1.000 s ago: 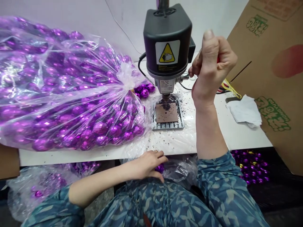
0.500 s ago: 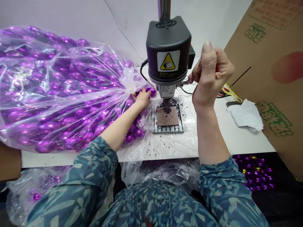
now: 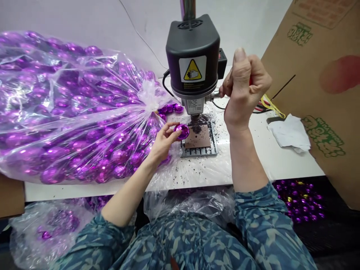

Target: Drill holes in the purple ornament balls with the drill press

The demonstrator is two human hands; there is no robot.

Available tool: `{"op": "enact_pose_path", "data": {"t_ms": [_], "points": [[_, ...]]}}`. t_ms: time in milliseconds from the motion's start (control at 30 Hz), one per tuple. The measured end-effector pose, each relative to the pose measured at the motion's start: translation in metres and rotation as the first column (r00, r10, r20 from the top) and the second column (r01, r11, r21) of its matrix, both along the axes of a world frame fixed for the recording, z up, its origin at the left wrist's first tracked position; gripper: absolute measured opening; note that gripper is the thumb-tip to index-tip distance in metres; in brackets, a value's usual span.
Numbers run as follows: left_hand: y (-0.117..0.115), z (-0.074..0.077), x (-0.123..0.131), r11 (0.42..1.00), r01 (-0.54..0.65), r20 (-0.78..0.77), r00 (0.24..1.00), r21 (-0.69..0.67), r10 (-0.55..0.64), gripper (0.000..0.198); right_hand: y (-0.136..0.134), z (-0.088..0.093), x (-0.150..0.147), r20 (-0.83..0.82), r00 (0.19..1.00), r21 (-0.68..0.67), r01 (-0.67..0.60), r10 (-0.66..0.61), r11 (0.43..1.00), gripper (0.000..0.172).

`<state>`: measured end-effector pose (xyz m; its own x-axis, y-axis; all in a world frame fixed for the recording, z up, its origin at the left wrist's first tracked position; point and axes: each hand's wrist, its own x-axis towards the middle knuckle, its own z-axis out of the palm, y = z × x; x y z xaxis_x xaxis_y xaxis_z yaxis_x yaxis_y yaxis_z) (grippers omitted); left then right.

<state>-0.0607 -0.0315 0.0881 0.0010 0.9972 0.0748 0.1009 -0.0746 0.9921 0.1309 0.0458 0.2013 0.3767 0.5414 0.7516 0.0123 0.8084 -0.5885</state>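
My left hand (image 3: 163, 141) pinches one faceted purple ball (image 3: 181, 131) by its fingertips, just left of the brown pad on the drill press base (image 3: 199, 139). The black drill press head (image 3: 192, 62) with a yellow warning label hangs over that pad. My right hand (image 3: 244, 88) is a fist wrapped round the press's side lever, whose red grip barely shows. A big clear plastic bag of purple balls (image 3: 70, 112) lies on the white table (image 3: 281, 161) to the left, its open mouth beside the press.
Dark shavings are scattered around the press base. A crumpled white cloth (image 3: 289, 132) lies to the right, beside a large tilted cardboard box (image 3: 323, 86). More purple balls lie on the floor (image 3: 298, 198), and another clear bag (image 3: 194, 204) sits in my lap.
My left hand rose from the bag in my lap, reached into the mouth of the big bag, and now holds one purple ball beside the press pad. My right hand stayed on the lever.
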Motion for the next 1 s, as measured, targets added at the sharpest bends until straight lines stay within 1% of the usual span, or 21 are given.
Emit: {"op": "enact_pose_path", "data": {"t_ms": [33, 100, 200, 267, 367, 467, 533, 633, 767, 867, 1000], "points": [[-0.003, -0.008, 0.005, 1.000, -0.006, 0.027, 1.000, 0.002, 0.006, 0.032, 0.000, 0.000, 0.000, 0.005, 1.000, -0.006, 0.006, -0.006, 1.000, 0.065], [-0.002, -0.025, 0.013, 0.999, -0.026, 0.031, 0.999, 0.027, 0.025, 0.036, -0.001, 0.000, 0.000, 0.008, 1.000, -0.001, 0.002, -0.002, 1.000, 0.067], [0.011, -0.045, 0.021, 0.994, -0.055, -0.056, 0.997, 0.098, 0.060, 0.038, -0.002, 0.000, 0.000, -0.011, 1.000, 0.026, -0.012, 0.012, 1.000, 0.068], [0.021, -0.052, 0.025, 0.984, -0.074, -0.138, 0.986, 0.160, 0.096, 0.035, -0.003, 0.001, 0.000, -0.007, 1.000, 0.017, -0.008, 0.008, 1.000, 0.068], [0.030, -0.058, 0.029, 0.970, -0.086, -0.225, 0.965, 0.227, 0.138, 0.026, -0.004, 0.000, 0.001, 0.010, 1.000, 0.000, -0.006, 0.006, 1.000, 0.069], [0.034, -0.063, 0.032, 0.965, -0.066, -0.225, 0.966, 0.252, 0.125, 0.024, -0.004, 0.000, 0.001, 0.008, 1.000, 0.013, -0.017, 0.017, 1.000, 0.070], [0.036, -0.068, 0.033, 0.969, -0.051, -0.193, 0.976, 0.240, 0.099, 0.030, -0.005, 0.001, 0.001, 0.002, 1.000, 0.023, -0.024, 0.024, 0.999, 0.070], [0.040, -0.076, 0.035, 0.982, -0.040, -0.129, 0.990, 0.182, 0.064, 0.046, -0.006, 0.001, 0.001, -0.024, 0.998, 0.049, -0.053, 0.054, 0.997, 0.068], [0.044, -0.080, 0.037, 0.989, -0.028, -0.074, 0.996, 0.146, 0.040, 0.051, -0.008, 0.002, 0.001, -0.038, 0.997, 0.065, -0.065, 0.068, 0.996, 0.066], [0.043, -0.080, 0.038, 0.986, -0.017, -0.090, 0.995, 0.163, 0.032, 0.052, -0.008, 0.002, 0.001, 0.002, 1.000, 0.032, -0.021, 0.020, 0.999, 0.068], [0.038, -0.079, 0.041, 0.969, 0.021, -0.161, 0.987, 0.246, 0.019, 0.054, -0.008, 0.001, 0.001, 0.021, 1.000, 0.018, -0.004, 0.004, 1.000, 0.070]]}}
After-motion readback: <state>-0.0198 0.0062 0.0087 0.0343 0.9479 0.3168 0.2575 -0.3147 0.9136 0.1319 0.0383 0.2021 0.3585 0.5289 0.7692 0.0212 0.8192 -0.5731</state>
